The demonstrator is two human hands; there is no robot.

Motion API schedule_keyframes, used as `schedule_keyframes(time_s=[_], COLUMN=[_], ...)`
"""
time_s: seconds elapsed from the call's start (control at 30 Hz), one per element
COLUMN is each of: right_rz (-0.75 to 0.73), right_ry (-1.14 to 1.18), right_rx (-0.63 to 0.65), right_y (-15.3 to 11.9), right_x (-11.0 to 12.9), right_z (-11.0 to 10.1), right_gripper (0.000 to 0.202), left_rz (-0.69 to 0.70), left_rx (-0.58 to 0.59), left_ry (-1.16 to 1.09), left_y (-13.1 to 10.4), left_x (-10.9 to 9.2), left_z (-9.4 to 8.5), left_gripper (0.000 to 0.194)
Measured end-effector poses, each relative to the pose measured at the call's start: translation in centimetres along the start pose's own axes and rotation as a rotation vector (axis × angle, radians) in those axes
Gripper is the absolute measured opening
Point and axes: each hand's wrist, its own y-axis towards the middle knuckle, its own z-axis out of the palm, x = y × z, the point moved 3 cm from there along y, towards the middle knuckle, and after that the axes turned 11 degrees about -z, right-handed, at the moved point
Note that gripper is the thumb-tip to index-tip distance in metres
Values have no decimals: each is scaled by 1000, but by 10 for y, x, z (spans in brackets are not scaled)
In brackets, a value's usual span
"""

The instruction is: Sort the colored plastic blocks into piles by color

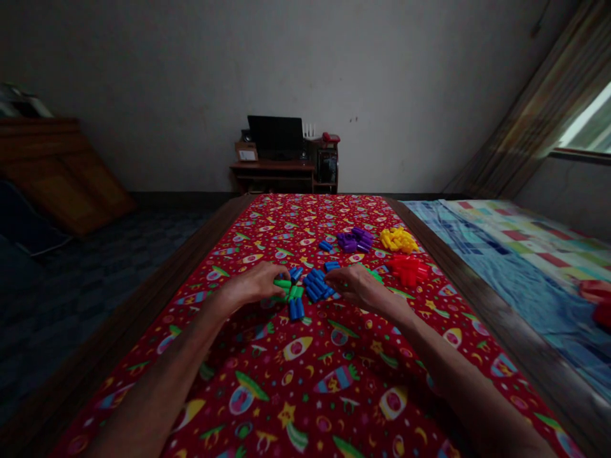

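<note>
My left hand (263, 280) is over the left side of a small cluster, thumb and fingers closed on a green plastic block (281, 283). Another green block (296, 292) lies right beside it. A blue block pair (296, 310) rests just in front, and another blue block (296, 274) behind. My right hand (357, 284) is at the right edge of a blue block pile (317, 285), its fingers apart and curved towards the pile, with no block visible between them. Partly hidden behind this hand are green blocks (375, 273). Further blue blocks (331, 266) lie behind the pile.
Purple blocks (356, 240), yellow blocks (399, 240) and red blocks (409, 270) form separate piles at the right. A red patterned cloth (315, 356) covers the table, with its dark wooden edge (477, 305) exposed. A bed (506, 254) stands at the right, a computer desk (272, 166) beyond.
</note>
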Motion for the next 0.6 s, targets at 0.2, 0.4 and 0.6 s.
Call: schedule_keyframes(time_s=[0.2, 0.4, 0.6], right_rz=[37, 161, 363], right_ry=[85, -198, -344], right_rx=[-206, -283, -16], right_y=[4, -13, -27], right_x=[-2, -41, -59], right_z=[7, -23, -38], right_gripper=[28, 22, 22], left_rz=[168, 66, -14], left_rx=[-213, -231, -28], left_ry=[-451, -134, 131], left_y=[-9, -8, 1], left_x=[-44, -36, -6], left_z=[-1, 3, 24], left_gripper=[39, 25, 26])
